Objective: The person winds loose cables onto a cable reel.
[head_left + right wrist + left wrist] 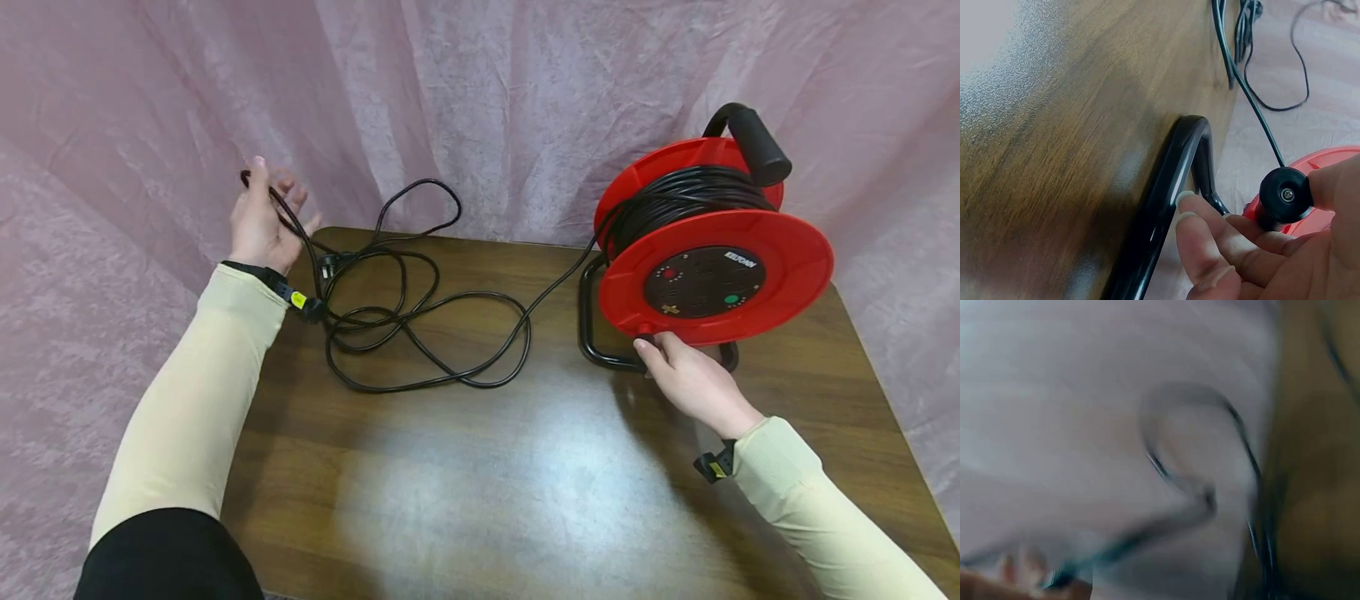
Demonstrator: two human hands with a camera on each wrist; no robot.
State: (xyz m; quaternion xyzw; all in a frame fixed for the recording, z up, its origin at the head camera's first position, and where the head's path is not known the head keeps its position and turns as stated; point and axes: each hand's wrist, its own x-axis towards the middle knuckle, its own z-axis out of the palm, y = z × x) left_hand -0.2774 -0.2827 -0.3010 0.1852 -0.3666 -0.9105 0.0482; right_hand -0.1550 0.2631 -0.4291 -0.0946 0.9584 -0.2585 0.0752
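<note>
Red cable reel (797, 260) standing on black frame (587, 321); black knob (1285, 194) low; cable (483, 293) partly unwound, looped left.

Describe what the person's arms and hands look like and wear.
Both arms wear pale yellow fabric sleeves; a black fabric sleeve shows higher on the left arm. The left hand and right hand are ungloved. Each wrist carries a black strapped-on device with a yellow marking.

A blurred dark cable (1242, 434) loops mid-frame before pale cloth (1085, 425); the left hand (1013, 584) shows lower left, brown tabletop (1319, 487) right.
</note>
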